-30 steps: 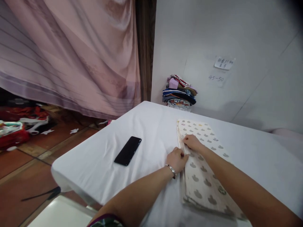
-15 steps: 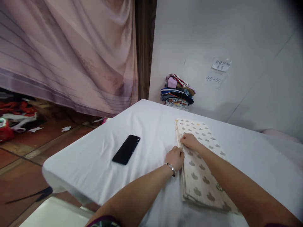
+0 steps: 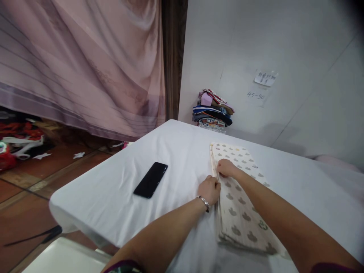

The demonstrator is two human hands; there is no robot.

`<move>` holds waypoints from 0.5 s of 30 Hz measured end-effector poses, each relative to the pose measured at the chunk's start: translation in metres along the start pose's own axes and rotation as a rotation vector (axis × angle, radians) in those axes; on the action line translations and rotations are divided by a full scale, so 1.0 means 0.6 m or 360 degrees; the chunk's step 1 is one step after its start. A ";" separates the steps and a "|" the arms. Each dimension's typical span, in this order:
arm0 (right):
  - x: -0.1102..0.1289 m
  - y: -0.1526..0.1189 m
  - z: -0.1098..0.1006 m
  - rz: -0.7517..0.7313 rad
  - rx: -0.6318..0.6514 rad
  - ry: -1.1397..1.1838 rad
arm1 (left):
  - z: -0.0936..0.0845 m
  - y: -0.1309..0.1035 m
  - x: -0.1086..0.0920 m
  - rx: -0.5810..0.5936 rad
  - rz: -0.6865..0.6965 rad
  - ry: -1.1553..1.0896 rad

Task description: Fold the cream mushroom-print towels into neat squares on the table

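Observation:
A folded cream cloth [image 3: 241,212] printed with grey-brown rabbit heads lies in layers on the white-covered table [image 3: 182,151]. My left hand [image 3: 209,189], with a silver bracelet at the wrist, has its fingers curled against the cloth's left edge. Slightly farther up that edge, my right hand [image 3: 225,168] pinches the cloth, its knuckles above the top layer. The fingertips of both hands are mostly hidden.
A black phone [image 3: 151,180] rests left of the cloth. Against the wall stands a pile of folded fabrics [image 3: 213,110] behind the table. A pink curtain [image 3: 113,68] hangs at the left, and a white stool [image 3: 65,258] is at lower left.
Hardly anything differs. Both hands stay at the cloth's left edge, the right a touch farther up; the whole view has shifted very slightly.

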State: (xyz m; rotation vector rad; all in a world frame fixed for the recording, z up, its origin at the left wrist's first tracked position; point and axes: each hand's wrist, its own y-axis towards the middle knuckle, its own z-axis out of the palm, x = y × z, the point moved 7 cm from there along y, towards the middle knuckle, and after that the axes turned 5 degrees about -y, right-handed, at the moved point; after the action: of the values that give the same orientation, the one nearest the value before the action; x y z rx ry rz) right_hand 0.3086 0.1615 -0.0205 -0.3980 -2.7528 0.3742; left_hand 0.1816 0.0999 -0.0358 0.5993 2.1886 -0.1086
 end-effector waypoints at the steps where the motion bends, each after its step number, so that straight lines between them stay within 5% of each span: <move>1: -0.004 -0.002 0.001 -0.0011 0.0020 0.0080 | -0.002 0.001 0.001 -0.0026 -0.0013 -0.0027; 15: -0.023 -0.003 0.021 -0.0055 0.0114 0.0773 | -0.003 0.016 0.004 0.0027 -0.0009 0.0038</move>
State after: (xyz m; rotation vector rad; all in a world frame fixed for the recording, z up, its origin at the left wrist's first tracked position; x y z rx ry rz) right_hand 0.3159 0.1528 -0.0353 -0.3661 -2.2642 0.3167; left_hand 0.1833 0.1097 -0.0350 0.6072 2.2144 -0.1237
